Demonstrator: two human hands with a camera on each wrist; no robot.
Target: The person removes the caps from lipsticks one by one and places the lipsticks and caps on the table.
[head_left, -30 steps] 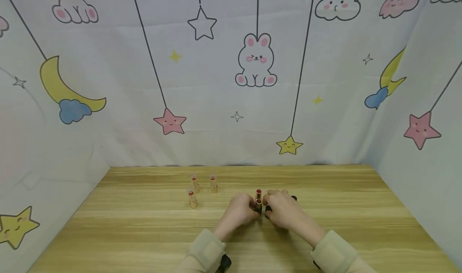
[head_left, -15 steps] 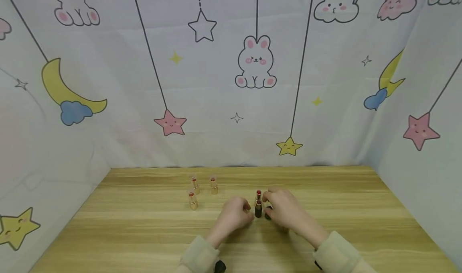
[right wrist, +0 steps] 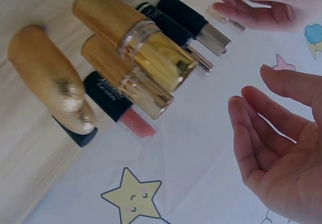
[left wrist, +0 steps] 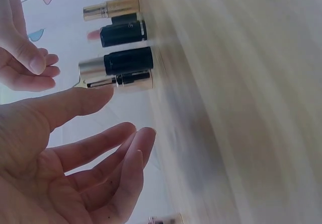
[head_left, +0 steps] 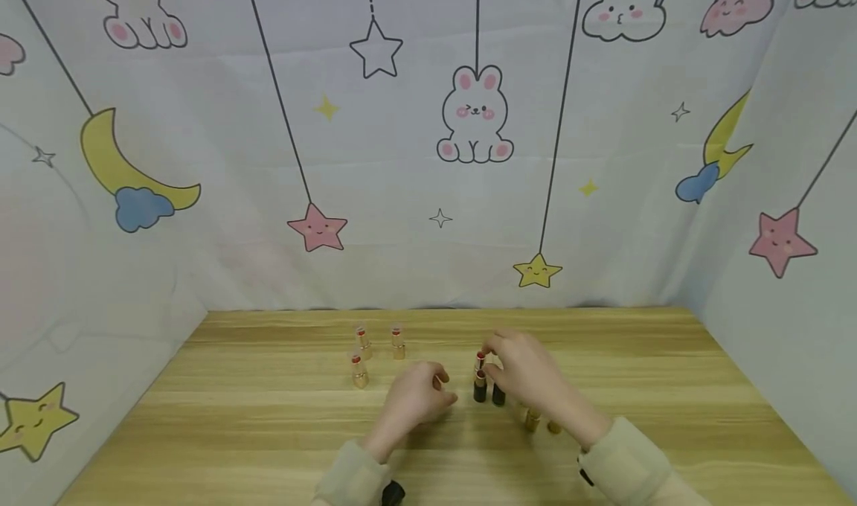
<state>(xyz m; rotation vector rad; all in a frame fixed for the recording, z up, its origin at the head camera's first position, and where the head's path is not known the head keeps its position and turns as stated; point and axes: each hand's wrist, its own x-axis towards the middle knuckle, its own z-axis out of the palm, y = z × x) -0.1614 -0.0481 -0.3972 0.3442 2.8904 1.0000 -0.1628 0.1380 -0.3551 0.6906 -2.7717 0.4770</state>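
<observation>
My left hand (head_left: 418, 391) hovers over the table, left of the lipsticks, with fingers loosely bent and nothing in them. In the left wrist view, a standing black lipstick (left wrist: 128, 60) is just beyond the thumb. My right hand (head_left: 529, 364) is raised over the right-hand group, fingers curved and holding nothing, as the right wrist view confirms. Below its fingertips stand a black-based lipstick (head_left: 480, 388), a red lipstick (head_left: 480, 361) behind it, and another black one (head_left: 498, 394). Two gold lipsticks (right wrist: 133, 30) and a black tube with a pink tip (right wrist: 118, 100) stand close to them.
Three gold lipsticks with clear caps (head_left: 359, 372) stand together at the back left of the wooden table (head_left: 268, 431). Near my right wrist is a gold-coloured item (head_left: 554, 426). A cartoon-printed white cloth (head_left: 402, 171) walls in the back and sides.
My left hand has let go of the black-based lipstick and drawn away to the left. My right hand has lifted slightly and shifted back, uncovering a black lipstick and gold items near its wrist.
</observation>
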